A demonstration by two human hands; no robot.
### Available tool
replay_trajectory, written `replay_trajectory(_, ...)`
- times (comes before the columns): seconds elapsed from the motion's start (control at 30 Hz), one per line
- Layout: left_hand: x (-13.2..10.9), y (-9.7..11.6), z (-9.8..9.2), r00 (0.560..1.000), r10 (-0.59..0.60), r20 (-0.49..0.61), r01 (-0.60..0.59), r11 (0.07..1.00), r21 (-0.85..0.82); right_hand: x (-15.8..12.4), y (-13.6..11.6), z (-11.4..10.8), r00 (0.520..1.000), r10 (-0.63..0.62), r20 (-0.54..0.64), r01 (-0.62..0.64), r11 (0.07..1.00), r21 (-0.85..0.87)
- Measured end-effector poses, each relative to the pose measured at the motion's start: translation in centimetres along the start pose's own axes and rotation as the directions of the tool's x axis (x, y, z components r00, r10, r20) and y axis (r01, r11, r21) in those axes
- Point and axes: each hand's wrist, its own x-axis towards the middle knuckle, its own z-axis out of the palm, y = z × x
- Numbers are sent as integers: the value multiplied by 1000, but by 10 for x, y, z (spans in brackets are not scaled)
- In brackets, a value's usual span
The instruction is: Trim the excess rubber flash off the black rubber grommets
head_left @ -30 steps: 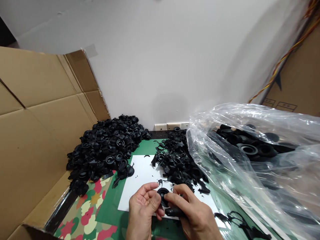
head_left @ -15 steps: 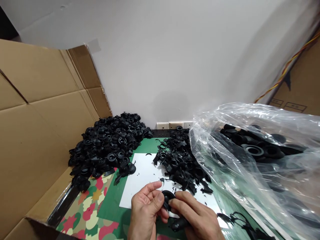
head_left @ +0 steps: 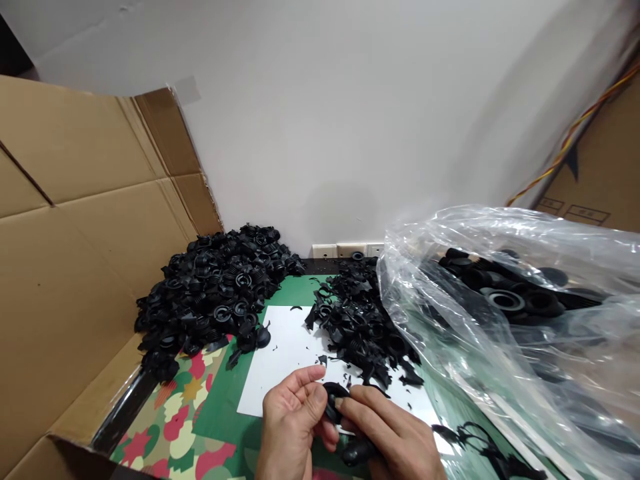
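Low in the head view, my left hand (head_left: 291,420) pinches a round black rubber part (head_left: 332,403) between thumb and fingers. My right hand (head_left: 397,430) has its thumb and fingertips pressed on the same part from the right. Tucked under the right palm is a rounded black piece like a handle (head_left: 357,452); its other end is hidden. A thin curved black strip (head_left: 379,388) shows just above the right fingers. Beneath both hands lies a white sheet (head_left: 273,363) dotted with small black scraps.
A large heap of black rubber parts (head_left: 210,293) stands at left beside a cardboard box (head_left: 85,233). Torn black scraps (head_left: 357,313) lie in the middle. A clear plastic bag (head_left: 500,240) with black parts fills the right. Wall sockets (head_left: 350,251) sit behind.
A curved black strip now shows above my right fingers where none was visible before. The fingers have shifted only slightly on the rubber part, and the view has moved a little.
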Motion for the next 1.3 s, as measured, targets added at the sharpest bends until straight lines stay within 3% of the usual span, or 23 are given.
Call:
replay_trajectory(0.23, -1, -2, -3, 1000, -13, 15, 14, 999, -37, 1, -2, -1, 997, 67, 37, -70, 994, 85)
replay_trajectory(0.33, 0, -3, -3, 999, -35, 16, 35, 999, -34, -2, -1, 1, 996, 87, -12, -85, 988, 127)
replay_trajectory(0.53, 1, -1, 0, 999, -49, 7, 49, 999, 19, 1, -4, -1, 999, 47, -5, -47, 998, -33)
replay_trajectory(0.73, 0, -1, 0, 1000, -26, -16, 26, 999, 27, 3, -4, -4, 1000, -1, -10, 0, 996, -87)
replay_trajectory(1.3, -3, 0, 0, 1000, -15, -8, 15, 998, 55, -4, 0, 0, 1000, 11, -3, -12, 998, -55)
